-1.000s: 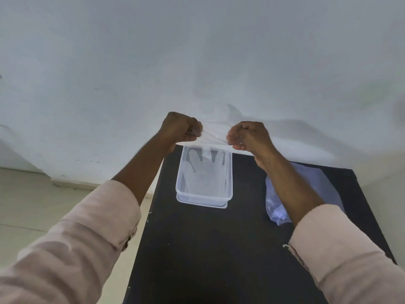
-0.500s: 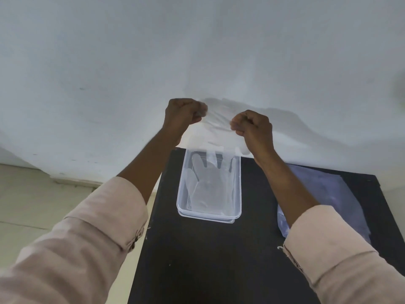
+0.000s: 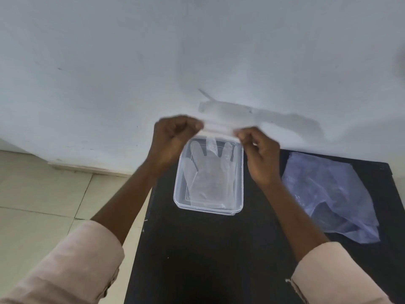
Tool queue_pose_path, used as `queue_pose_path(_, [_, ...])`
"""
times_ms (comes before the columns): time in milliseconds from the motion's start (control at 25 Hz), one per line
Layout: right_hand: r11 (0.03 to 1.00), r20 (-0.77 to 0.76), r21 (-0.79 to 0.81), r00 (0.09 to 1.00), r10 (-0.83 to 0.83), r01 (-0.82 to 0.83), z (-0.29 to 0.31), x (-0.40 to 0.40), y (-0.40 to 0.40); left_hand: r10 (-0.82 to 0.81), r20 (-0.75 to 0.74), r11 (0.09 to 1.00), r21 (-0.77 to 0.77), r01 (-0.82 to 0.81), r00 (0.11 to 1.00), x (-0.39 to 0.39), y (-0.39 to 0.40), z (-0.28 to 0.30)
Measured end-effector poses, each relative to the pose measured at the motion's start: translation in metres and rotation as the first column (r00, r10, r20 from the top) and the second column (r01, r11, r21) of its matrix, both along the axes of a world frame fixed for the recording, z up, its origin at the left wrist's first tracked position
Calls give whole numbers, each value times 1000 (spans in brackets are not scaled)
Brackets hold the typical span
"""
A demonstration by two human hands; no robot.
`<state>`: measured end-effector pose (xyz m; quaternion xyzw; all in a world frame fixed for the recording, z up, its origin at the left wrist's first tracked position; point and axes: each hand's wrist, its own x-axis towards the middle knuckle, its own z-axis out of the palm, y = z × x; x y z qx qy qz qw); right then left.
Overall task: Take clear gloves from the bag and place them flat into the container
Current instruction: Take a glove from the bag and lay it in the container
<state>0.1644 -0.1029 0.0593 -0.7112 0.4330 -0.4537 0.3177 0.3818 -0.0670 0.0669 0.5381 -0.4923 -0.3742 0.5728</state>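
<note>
A clear glove (image 3: 218,128) is stretched between my left hand (image 3: 173,139) and my right hand (image 3: 260,154), each pinching one side of it above the far end of the container. Part of the glove hangs down toward the container's inside. The clear plastic container (image 3: 178,194) stands on the black table, and a clear glove (image 3: 208,178) lies flat in it with its fingers pointing away from me. The bluish clear bag (image 3: 333,198) lies crumpled on the table to the right of my right forearm.
The black table (image 3: 208,260) stands against a white wall (image 3: 197,51). Its left edge drops to a tiled floor (image 3: 43,205). The container sits near the table's far left corner.
Both hands came lower and closer to the container, still pulling the glove taut between them. The camera tilted down, so more of the table shows.
</note>
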Motion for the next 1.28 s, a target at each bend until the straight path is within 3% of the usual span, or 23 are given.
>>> queue_pose_path(80, [998,-136,21,989,58,-55,-35,-9,16,-18,173,998,67,7,985,-1,20,-38])
queue_pose_path(200, [987,-417,13,897,148,-157,-73,-17,25,-107,463,991,121,57,880,1,36,-80])
queue_pose_path(400, [981,-647,101,738,190,-164,-102,-25,35,-227,707,974,174,146,670,1,50,-115])
queue_pose_path(520, [983,-728,102,661,180,-156,-104,-25,34,-258,751,966,206,155,608,0,51,-117])
queue_pose_path(720, [956,-859,203,430,279,-213,-98,-28,31,-414,858,909,370,195,303,2,51,-109])
queue_pose_path(920, [877,-862,371,236,448,-306,-90,-36,23,-567,817,812,535,232,102,7,47,-101])
queue_pose_path(1080, [830,-864,460,56,500,-314,-85,-32,15,-616,787,775,596,212,39,5,42,-101])
queue_pose_path(1280, [819,-860,508,-102,500,-266,-79,-26,14,-594,804,788,579,210,14,6,42,-106])
